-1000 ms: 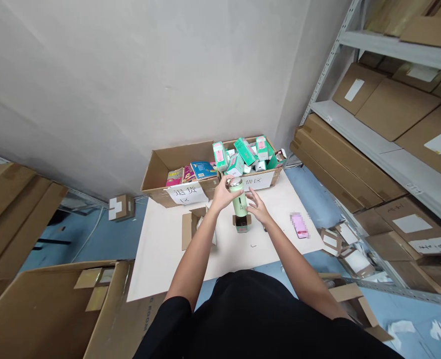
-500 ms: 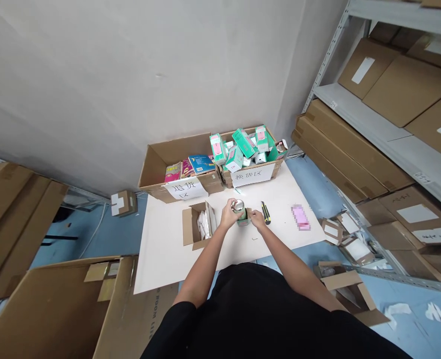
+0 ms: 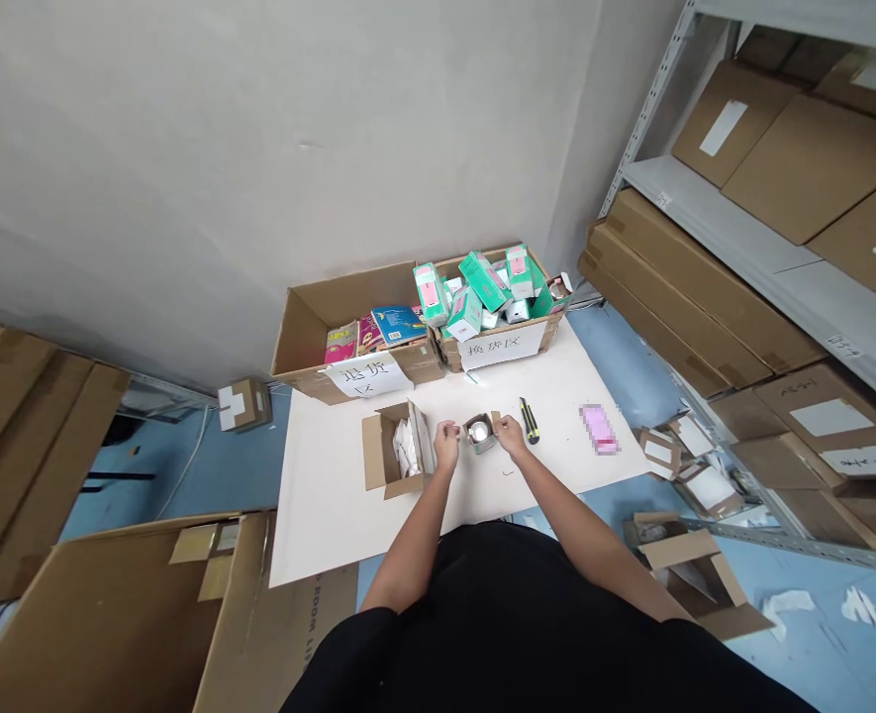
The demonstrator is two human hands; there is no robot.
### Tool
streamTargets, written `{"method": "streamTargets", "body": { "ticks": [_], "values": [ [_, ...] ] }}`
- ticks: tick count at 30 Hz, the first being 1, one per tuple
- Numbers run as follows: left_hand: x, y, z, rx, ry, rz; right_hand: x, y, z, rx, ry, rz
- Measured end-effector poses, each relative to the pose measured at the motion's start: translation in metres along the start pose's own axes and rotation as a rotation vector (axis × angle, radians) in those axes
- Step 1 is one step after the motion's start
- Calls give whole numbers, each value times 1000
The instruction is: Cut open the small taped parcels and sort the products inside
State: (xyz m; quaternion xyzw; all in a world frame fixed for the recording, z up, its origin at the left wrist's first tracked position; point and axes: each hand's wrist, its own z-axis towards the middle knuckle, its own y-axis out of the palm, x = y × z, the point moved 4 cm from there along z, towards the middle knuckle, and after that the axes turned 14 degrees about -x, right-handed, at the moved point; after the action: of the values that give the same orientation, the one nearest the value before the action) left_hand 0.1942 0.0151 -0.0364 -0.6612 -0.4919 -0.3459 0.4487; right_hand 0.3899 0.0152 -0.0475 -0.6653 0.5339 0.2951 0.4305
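The small open carton with brown flaps (image 3: 480, 443) stands upright on the white counter (image 3: 334, 515), mid-way between both hands, a round silver bottle cap (image 3: 479, 432) showing inside it. The right hand (image 3: 512, 433) has a narrow grip, fingertips pinched on the carton's right flap. The left hand (image 3: 446, 438) sits just beside the left flap, its grip loosely curled. Whether it touches, I cannot tell. A black-and-yellow utility knife (image 3: 529, 420) lies near the right hand, and an open brown cardboard box (image 3: 379, 465) near the left.

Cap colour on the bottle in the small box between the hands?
Shiny silver: the round metal bottle cap shows best in the head view.
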Motion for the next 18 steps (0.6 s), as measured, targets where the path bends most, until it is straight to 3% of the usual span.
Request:
{"method": "streamTargets", "body": {
  "ticks": [3, 7, 12, 18],
  "values": [
    [-5, 11, -2, -62, 7, -10, -1, 5, -4, -58, -105, 45],
    [-7, 19, -1, -56, 2, -19, 4, 9, -10, -151, -209, 27],
    [-10, 22, 0, -101, -2, -73, 19, 5, -12, -47, -57, 170],
    [0, 21, -2, -130, -48, -131, -4, 17, -10, -158, -1, 241]
  ]
}}
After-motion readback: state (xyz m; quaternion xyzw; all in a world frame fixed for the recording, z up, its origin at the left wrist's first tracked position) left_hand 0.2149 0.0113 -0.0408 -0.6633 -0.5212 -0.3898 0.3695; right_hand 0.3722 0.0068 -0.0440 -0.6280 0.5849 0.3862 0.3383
